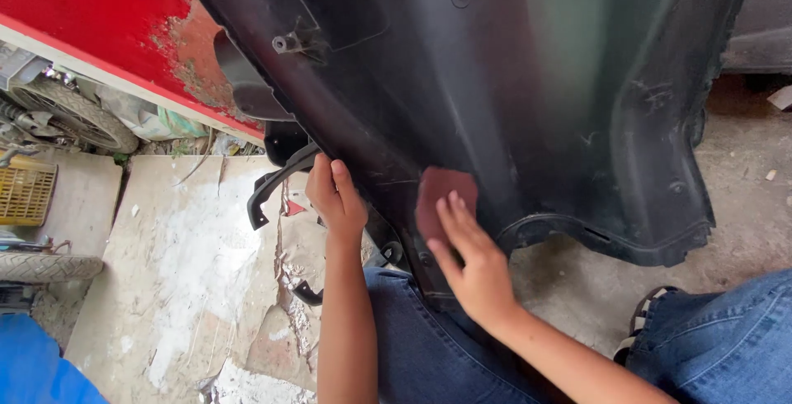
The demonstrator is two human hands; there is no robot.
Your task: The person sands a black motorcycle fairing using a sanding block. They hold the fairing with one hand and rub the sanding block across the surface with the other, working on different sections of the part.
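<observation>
The large black plastic vehicle panel (pixel 528 82) fills the upper middle, blocking passage there. Open room lies over the pale concrete floor slab (pixel 181 255) at left, bounded by the red painted board (pixel 91 8), a curved black plastic bracket (pixel 276 185) and the blue-jeaned legs (pixel 429 346).

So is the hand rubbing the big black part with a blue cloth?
No, the right hand presses a reddish-brown sanding pad flat against the black panel.
</observation>
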